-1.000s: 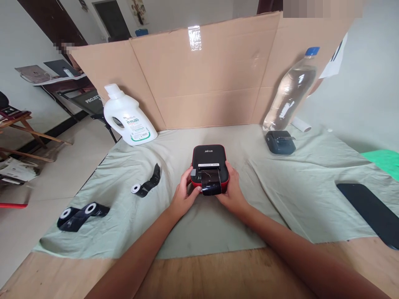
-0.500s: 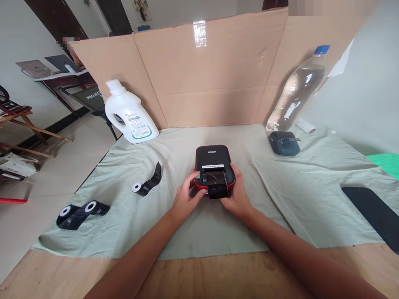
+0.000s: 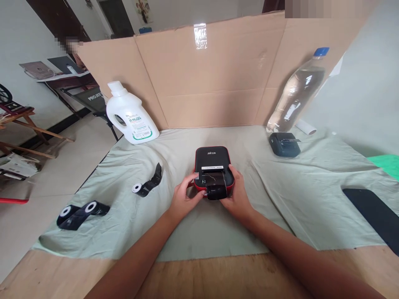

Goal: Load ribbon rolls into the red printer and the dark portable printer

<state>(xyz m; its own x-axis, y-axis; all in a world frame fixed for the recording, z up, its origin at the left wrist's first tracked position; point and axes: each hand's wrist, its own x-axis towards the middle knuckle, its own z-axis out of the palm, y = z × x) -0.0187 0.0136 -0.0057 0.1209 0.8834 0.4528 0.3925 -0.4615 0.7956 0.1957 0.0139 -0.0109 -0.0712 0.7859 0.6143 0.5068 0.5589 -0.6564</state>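
Observation:
A black label printer [image 3: 213, 157] with a red edge sits in the middle of the cloth. From its front slot curls a strip of black film [image 3: 217, 192]. My left hand [image 3: 184, 196] grips the printer's left side, its thumb at the front corner beside the strip. Against the right side, my right hand [image 3: 237, 193] is closed, with its fingers partly hidden under the front edge. Left of the printer lies a small black roll [image 3: 145, 189] with a loose tail. Farther left are two joined black rolls [image 3: 82, 214] with white cores.
A white detergent bottle [image 3: 132, 114] and a water-filled bottle [image 3: 299, 91] lean near the cardboard screen [image 3: 212, 83]. In front of the water bottle sits a small dark device [image 3: 284, 145]. A black phone [image 3: 372, 218] lies at right on the grey-green cloth [image 3: 268, 224].
The view has shifted very slightly. Both hands stay on the printer; my left fingers have loosened a little from its side.

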